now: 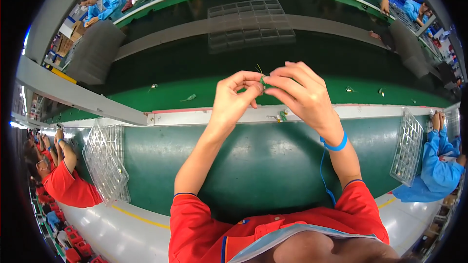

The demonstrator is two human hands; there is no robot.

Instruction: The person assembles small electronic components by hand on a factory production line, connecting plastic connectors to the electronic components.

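Observation:
My left hand [236,96] and my right hand [303,89] meet above the near edge of the green conveyor belt. Between their fingertips is a small green circuit board [263,84], mostly covered by the fingers, with thin wires sticking up from it. Both hands pinch it. Just below my right hand, another small green board with wires [282,116] lies on the pale rail [209,116]. A blue wrist strap [336,142] circles my right wrist, its cord hanging down to the green bench [273,165].
Several small boards, such as one green piece [188,98], lie along the belt [341,65]. Transparent compartment trays stand at left [105,163] and right [408,148]; another tray [251,24] is farther off. A grey metal bar [92,98] crosses at left. Co-workers sit on both sides.

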